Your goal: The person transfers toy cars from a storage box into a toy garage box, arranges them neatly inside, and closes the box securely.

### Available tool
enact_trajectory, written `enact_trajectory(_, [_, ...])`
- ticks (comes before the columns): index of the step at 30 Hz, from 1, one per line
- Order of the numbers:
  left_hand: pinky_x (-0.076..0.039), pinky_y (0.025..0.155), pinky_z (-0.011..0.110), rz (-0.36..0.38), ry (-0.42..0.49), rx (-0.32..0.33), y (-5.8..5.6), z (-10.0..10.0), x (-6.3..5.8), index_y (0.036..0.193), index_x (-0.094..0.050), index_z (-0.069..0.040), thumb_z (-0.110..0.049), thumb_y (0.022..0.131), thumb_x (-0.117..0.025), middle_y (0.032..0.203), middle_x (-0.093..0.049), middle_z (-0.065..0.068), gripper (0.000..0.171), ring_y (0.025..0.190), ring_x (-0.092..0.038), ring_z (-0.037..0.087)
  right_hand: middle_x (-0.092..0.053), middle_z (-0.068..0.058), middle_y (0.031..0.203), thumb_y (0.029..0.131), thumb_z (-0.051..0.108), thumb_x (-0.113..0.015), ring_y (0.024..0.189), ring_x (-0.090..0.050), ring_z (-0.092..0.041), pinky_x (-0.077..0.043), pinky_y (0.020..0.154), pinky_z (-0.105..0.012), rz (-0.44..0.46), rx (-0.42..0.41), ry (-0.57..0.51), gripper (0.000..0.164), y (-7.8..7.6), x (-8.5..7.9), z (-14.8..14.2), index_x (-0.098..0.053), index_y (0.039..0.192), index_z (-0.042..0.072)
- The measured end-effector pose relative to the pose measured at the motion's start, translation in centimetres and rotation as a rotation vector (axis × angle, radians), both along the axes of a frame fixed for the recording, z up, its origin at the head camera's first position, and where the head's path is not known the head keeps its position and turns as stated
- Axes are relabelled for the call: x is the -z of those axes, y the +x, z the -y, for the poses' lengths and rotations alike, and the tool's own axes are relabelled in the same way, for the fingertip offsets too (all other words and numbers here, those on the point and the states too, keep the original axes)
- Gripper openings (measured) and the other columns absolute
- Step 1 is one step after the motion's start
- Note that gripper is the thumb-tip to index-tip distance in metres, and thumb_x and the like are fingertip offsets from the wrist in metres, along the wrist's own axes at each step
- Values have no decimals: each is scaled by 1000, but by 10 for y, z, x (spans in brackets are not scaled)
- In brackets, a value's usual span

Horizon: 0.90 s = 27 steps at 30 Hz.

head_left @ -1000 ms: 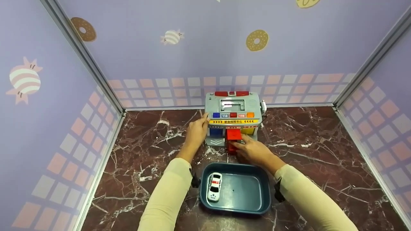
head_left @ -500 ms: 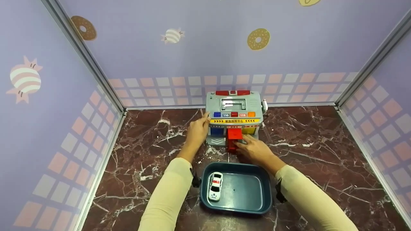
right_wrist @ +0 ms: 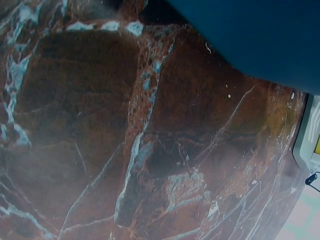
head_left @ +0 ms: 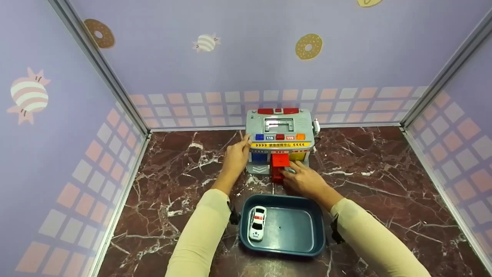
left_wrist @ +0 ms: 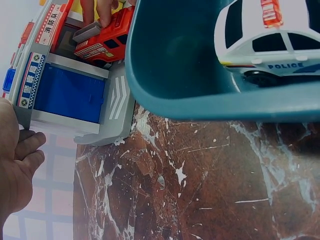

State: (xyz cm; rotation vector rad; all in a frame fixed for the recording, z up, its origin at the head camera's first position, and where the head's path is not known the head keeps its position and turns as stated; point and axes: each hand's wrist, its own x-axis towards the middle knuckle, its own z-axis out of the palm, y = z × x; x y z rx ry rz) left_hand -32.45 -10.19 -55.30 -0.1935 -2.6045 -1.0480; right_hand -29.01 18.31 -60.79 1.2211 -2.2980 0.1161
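A grey toy emergency-station garage (head_left: 279, 132) stands against the back wall, with a blue door (left_wrist: 70, 95) and a yellow door (head_left: 297, 156). My left hand (head_left: 236, 157) grips its left edge, fingers curled behind it in the left wrist view. A red flap (head_left: 280, 160) juts out over the middle bay. Below it sits a red toy fire truck (left_wrist: 112, 40) with a grey part on top, at the bay's mouth. My right hand (head_left: 305, 180) pinches the truck, its fingertips (left_wrist: 104, 12) at the grey part. The right wrist view does not show this hand.
A dark teal tray (head_left: 321, 227) stands on the marbled surface (head_left: 184, 165) between the forearms, in front of the garage. Inside it, at the left, lies a white toy police car (head_left: 258, 223). Patterned walls (head_left: 250, 69) enclose the back and both sides.
The fire truck and the fingers of my right hand have shifted very slightly toward the garage. My left hand, the garage and the tray stay where they were.
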Motion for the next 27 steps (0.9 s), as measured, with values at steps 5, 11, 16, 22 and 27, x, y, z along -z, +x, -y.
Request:
enact_trajectory(5, [-61, 102, 61, -12, 2, 6, 0, 0, 1, 148, -72, -13, -33, 115, -59, 138, -76, 17, 40, 122, -77, 44, -74, -17, 124, 91, 23, -90, 101, -70, -39, -61, 87, -48, 31, 13, -16, 42, 1, -2, 2, -80, 130, 12])
enact_trajectory(11, [-60, 102, 63, 16, -7, 1, -1, 0, 1, 152, -69, -15, -34, 116, -57, 138, -75, 19, 42, 124, -75, 45, -73, -16, 128, 95, 22, -86, 105, -68, -41, -62, 92, -54, 98, 73, 21, 44, 5, -7, 3, -77, 137, 11])
enact_trajectory(16, [-61, 99, 63, 15, -14, -4, -1, 0, 1, 151, -70, -16, -35, 116, -58, 137, -76, 19, 42, 122, -77, 45, -70, -16, 137, 101, 22, -78, 112, -66, -44, -60, 97, -62, 182, 116, 50, 45, 6, -12, 2, -72, 145, 15])
enact_trajectory(22, [-62, 98, 63, 26, -14, -20, 1, -1, 1, 148, -73, -17, -36, 115, -59, 136, -76, 17, 40, 119, -77, 46, -66, -21, 142, 107, 23, -69, 113, -62, -50, -56, 101, -66, 235, 116, 73, 41, 6, -13, 1, -70, 146, 11])
enact_trajectory(27, [-61, 100, 64, 23, -5, -24, 1, -1, 0, 149, -72, -17, -36, 115, -59, 138, -75, 17, 41, 122, -76, 47, -62, -24, 148, 105, 21, -72, 115, -61, -52, -56, 102, -64, 244, 109, 82, 49, 5, -10, -2, -65, 151, 7])
